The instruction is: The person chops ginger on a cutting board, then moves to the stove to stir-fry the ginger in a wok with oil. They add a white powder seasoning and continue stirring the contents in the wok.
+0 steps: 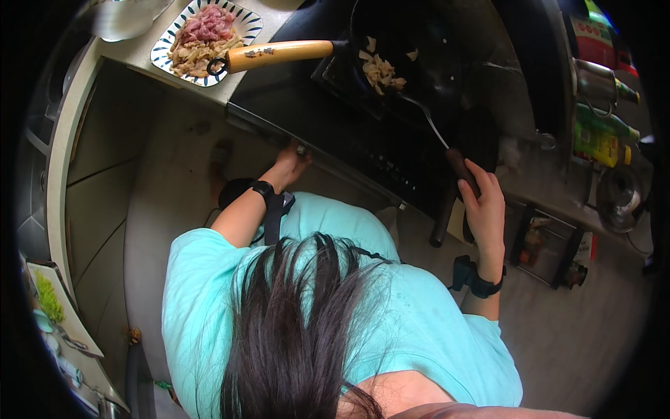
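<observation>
My right hand (482, 201) is closed round the dark handle of a metal spatula (437, 128). Its far end reaches into a dark wok (434, 47), beside pale sliced pieces of food (381, 72). The wok's wooden handle (282, 54) points left, over the rim of a patterned plate (250, 22) with raw pink meat (210, 23) and pale cooked-looking slices (196, 55). My left hand (293, 163) is at the front edge of the black stove (293, 105), by a small knob or fitting; its fingers are partly hidden and its grip is unclear.
Bottles (602, 141) and a glass lid (620, 199) stand on the right counter. Below it a rack (544, 243) holds jars. A dark handle (442, 225) sticks out past the stove's front. At the far left, a cutting board (65, 309) bears chopped greens (48, 297).
</observation>
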The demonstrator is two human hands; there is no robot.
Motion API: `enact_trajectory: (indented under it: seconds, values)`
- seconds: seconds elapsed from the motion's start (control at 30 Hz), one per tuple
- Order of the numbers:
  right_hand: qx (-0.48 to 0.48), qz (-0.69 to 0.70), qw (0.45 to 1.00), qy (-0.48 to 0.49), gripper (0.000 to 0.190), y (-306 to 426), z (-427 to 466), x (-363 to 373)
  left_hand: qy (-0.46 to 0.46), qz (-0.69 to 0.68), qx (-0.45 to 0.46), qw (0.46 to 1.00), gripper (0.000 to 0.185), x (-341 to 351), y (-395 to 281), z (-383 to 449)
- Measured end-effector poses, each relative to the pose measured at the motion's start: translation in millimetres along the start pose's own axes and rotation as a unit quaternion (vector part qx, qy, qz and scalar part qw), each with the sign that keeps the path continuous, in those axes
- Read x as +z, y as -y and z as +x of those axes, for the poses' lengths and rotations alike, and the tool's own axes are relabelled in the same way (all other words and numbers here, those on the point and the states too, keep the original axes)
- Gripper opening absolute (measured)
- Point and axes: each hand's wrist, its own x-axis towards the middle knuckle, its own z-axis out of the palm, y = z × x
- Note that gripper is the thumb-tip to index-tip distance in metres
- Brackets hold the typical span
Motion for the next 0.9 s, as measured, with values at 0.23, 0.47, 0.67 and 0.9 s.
enact_trajectory:
  seconds: [0.23, 0.47, 0.67, 0.9]
  values:
    - [0.012, -0.015, 1.000, 0.025, 0.038, 5.6, 0.3, -4.2, 0.000, 0.005, -0.011, 1.000, 0.027, -2.5, 1.2, -1.7]
    - [-0.002, -0.024, 1.000, 0.020, 0.038, 7.8, 0.8, -7.2, 0.015, -0.003, -0.019, 1.000, 0.028, -2.3, -0.5, 2.7]
    - [-0.010, -0.025, 0.999, 0.026, 0.038, 9.6, 1.3, -10.2, 0.026, 0.005, -0.019, 0.999, 0.034, -3.9, -1.0, 5.5]
    - [-0.018, -0.017, 0.999, 0.034, 0.038, 11.1, 3.3, -12.3, 0.017, -0.002, -0.052, 0.999, 0.036, -4.9, -5.2, 5.6]
